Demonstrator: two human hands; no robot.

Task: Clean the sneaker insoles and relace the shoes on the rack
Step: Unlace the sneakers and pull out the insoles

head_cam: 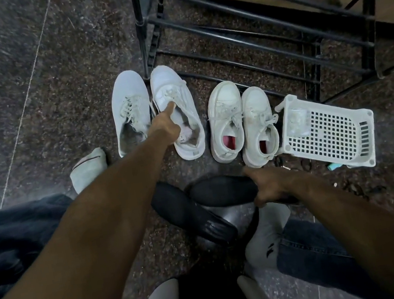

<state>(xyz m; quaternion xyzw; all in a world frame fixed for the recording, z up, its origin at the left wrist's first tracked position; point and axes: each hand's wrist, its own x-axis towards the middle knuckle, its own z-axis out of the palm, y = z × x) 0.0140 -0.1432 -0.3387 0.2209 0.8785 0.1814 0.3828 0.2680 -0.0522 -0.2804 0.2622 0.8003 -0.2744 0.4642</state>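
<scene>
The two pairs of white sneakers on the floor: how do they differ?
The left pair is larger and lower cut, with greyish insides; the right pair is smaller, with thicker soles and pink-red linings. The left hand reaches into a shoe of the left pair; nothing touches the right pair. Both pairs are white, laced, and stand side by side before the black rack.

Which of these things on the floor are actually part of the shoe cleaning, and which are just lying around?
Part of the job: larger white sneakers, smaller white sneakers, black insoles, shoe rack.

Lying about: white plastic basket, small dark bits on the floor.
</scene>
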